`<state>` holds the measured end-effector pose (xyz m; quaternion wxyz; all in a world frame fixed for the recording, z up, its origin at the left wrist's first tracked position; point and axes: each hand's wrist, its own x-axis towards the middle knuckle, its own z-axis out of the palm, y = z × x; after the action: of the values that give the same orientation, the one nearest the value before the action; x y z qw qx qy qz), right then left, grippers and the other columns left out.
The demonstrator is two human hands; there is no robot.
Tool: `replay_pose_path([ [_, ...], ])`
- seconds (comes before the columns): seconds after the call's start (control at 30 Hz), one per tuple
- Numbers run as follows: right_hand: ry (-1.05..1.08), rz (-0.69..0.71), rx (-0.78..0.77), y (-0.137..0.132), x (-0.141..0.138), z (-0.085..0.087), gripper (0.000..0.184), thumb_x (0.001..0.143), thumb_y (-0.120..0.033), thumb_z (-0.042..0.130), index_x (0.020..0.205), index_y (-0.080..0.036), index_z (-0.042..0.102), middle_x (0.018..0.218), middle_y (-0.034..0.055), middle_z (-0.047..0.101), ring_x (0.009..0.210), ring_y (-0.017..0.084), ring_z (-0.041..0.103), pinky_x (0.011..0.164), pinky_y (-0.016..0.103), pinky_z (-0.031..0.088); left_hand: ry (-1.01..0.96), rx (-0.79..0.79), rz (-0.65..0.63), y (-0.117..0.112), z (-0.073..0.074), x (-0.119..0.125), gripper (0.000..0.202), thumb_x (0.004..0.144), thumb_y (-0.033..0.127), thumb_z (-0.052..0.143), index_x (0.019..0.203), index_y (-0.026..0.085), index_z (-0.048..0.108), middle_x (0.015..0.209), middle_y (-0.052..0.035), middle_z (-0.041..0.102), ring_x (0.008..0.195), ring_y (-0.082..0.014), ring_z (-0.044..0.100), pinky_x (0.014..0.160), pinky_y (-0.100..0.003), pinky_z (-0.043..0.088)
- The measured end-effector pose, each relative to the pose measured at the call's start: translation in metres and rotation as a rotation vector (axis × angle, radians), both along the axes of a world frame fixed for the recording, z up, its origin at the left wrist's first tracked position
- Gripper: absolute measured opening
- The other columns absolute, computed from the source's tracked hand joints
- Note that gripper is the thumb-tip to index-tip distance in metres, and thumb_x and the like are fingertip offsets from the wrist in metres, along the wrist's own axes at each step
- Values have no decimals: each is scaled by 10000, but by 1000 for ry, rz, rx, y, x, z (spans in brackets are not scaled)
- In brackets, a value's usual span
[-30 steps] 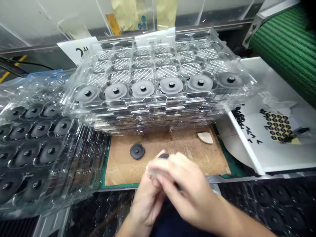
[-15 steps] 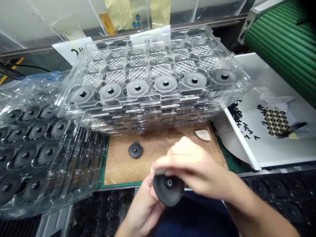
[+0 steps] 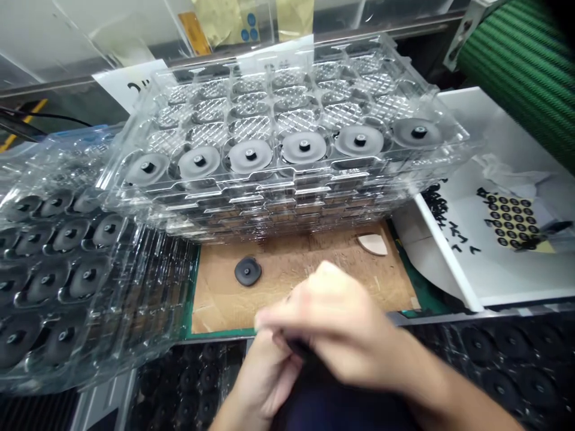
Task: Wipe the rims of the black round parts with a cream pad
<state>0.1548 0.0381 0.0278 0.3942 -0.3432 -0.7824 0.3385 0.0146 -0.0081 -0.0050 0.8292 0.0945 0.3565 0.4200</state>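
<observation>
Currently, stacked clear plastic trays [image 3: 287,203] are sitting over brown cardboard mat [image 3: 305,287]; top tray carrying six grey discs [image 3: 250,157] along front row, rows behind showing only diamond-textured pocket floors. Round black disc [image 3: 247,271] resting on mat, upper left of hands. Right hand [image 3: 332,323] curling over left hand [image 3: 265,377], fingers closed, both pinching dark disc [image 3: 299,348], mostly hidden and blurred, at lower centre.

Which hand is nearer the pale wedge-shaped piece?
Right. The right hand is below and left of the pale wedge-shaped piece; the left hand is farther off, lower down.

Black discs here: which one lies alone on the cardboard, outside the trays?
The black disc on the brown cardboard; unlike the discs in the clear tray, it has no pocket around it.
</observation>
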Motion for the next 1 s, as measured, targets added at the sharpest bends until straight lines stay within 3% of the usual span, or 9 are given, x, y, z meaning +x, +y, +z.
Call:
replay_pose_path([
  [0.13,-117,-425,-379,7,9,-57,271,880,-339,503,1049,-198,662,898,30,645,730,123,563,667,252,411,-107,2,108,-1,-10,-8,351,767,325,633,1109,248,636,1187,-69,591,1061,-208,577,924,-316,463],
  [0.23,-175,-345,-403,-16,11,-105,276,887,-309,480,1039,-185,673,849,45,640,733,143,569,669,268,419,-104,12,159,0,-13,-13,450,776,345,614,1213,241,573,1267,-107,531,1136,-244,529,969,-345,432],
  [0.33,-186,-245,-430,-39,12,-125,185,852,-250,531,881,-215,710,682,9,617,639,135,563,604,255,411,-123,34,156,4,-12,-15,453,764,348,624,1206,256,578,1272,-105,529,1138,-242,528,946,-324,449],
  [0.43,-134,-332,-450,-38,15,-102,216,878,-275,508,995,-203,675,843,19,652,741,129,600,629,237,440,-88,36,129,7,-8,-12,445,736,332,660,1173,272,601,1269,-95,534,1109,-237,548,910,-308,469],
  [0.53,23,-493,-321,-24,12,-49,247,888,-265,504,1102,-195,606,1095,38,609,1002,140,566,775,233,447,-2,14,125,8,-3,-7,474,673,329,721,1130,251,624,1210,-83,573,1060,-202,570,872,-264,480],
  [0.67,12,-243,-91,-19,-5,2,243,892,-133,438,1086,-147,582,997,28,626,869,127,551,785,279,407,121,-17,90,6,-2,-6,503,666,350,732,1141,236,611,1184,-72,583,1059,-193,559,863,-236,474],
  [0.77,-95,0,-270,-17,-13,7,209,891,-132,442,1014,-180,604,916,-22,628,786,101,538,723,256,388,185,-60,114,5,-3,-7,546,662,344,739,1179,272,581,1240,-61,551,1097,-215,538,878,-265,472],
  [0.9,-68,-195,-79,-12,-17,1,218,894,-139,421,1021,-118,597,945,26,629,803,132,527,733,291,359,169,-33,71,5,0,-6,491,583,364,782,1033,205,664,1041,-57,639,985,-191,588,896,-251,461],
  [1.0,-11,-59,-122,-19,-6,5,199,880,-115,438,1011,-128,588,928,10,626,810,104,527,743,252,370,68,7,58,4,6,-9,543,570,344,784,1089,257,651,1023,-32,645,972,-165,593,936,-240,434],
])
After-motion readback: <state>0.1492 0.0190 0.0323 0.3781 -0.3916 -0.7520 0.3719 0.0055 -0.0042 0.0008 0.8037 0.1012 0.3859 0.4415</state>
